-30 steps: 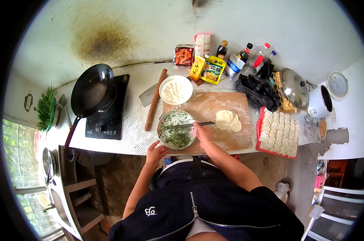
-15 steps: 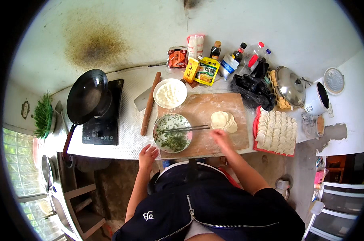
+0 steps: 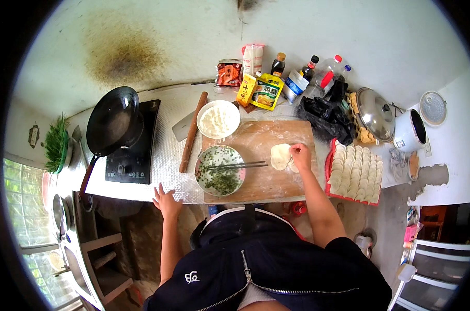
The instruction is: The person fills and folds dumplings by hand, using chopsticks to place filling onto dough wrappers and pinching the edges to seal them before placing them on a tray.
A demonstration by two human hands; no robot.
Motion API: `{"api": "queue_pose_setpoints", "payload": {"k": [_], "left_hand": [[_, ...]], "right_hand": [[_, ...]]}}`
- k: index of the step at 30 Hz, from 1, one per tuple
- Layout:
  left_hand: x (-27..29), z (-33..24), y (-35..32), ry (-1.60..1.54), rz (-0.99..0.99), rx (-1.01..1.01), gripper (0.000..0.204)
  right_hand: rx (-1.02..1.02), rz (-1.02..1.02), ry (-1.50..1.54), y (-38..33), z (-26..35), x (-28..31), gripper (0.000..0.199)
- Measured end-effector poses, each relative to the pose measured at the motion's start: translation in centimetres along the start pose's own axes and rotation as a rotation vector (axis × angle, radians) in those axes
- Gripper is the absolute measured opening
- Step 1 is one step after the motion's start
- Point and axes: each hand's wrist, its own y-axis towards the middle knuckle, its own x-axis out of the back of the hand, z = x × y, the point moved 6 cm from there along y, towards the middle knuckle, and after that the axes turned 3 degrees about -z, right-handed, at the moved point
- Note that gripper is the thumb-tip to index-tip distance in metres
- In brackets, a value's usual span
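Note:
My right hand [image 3: 301, 156] is at the stack of round dough wrappers [image 3: 280, 156] on the wooden board [image 3: 255, 192]. Its fingertips pinch the right edge of a wrapper and cover part of the stack. My left hand [image 3: 167, 202] hovers at the counter's front edge, fingers spread, holding nothing. Between the hands stands a bowl of chopped green filling [image 3: 222, 180], with dark chopsticks [image 3: 240, 166] laid across it and sticking out to the right. Behind it is a white bowl of flour [image 3: 218, 120]. Rows of folded dumplings [image 3: 355, 171] fill a red-edged tray to the right.
A rolling pin [image 3: 193, 132] lies left of the bowls, partly over a cleaver blade [image 3: 183, 126]. Farther left, a black wok [image 3: 113, 122] rests on an induction cooker [image 3: 128, 168]. Seasoning packets [image 3: 266, 92], bottles and a black plastic bag [image 3: 325, 116] line the back.
My right hand has moved up and slightly right onto the wrappers and closed on an edge. My left hand has shifted left, away from the filling bowl.

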Motion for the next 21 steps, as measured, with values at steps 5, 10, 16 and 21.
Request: {"api": "queue_pose_setpoints", "payload": {"k": [5,10,16,21], "left_hand": [[4.8,-8.3,-4.1,0.334,-0.337,-0.194,0.025],[-1.3,-13.5,-5.5,-1.238,0.467,0.214,0.041],[-4.0,-22.1,-9.8,-1.693,0.844,0.497,0.05],[-4.4,-18.1,-10.4,-1.78,0.662,0.56,0.04]], "right_hand": [[-0.028,0.158,0.427,-0.9,2.0,0.9,0.018],[-0.164,0.635,0.804,-7.8,11.4,0.4,0.019],[-0.394,0.983,0.809,-14.7,12.8,-2.4,0.027],[-1.016,0.892,1.158,-14.7,5.3,-8.9,0.027]]}}
